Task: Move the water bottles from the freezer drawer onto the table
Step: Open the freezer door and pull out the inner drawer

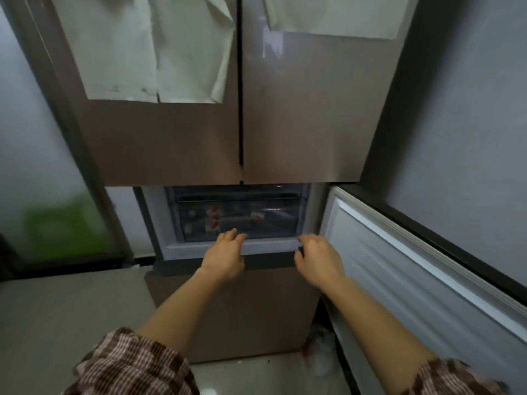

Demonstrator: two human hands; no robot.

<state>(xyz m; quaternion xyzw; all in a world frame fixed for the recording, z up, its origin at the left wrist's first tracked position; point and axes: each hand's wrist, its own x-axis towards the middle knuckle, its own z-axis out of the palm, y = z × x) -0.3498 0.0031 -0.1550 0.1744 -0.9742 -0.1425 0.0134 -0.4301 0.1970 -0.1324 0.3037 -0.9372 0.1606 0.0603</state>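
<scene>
Brown-checked sleeves [128,366] reach low: left hand [225,258] rests loose-fingered on the freezer drawer [271,246] rim, right hand [319,259] curls round it; water bottles [216,220] lie just behind, inside.

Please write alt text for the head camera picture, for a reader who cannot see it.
Two bare hands, left hand and right hand, reach to the front rim of a clear freezer drawer holding water bottles with red-and-white labels. The freezer door stands open on the right, below two shut upper doors.
</scene>
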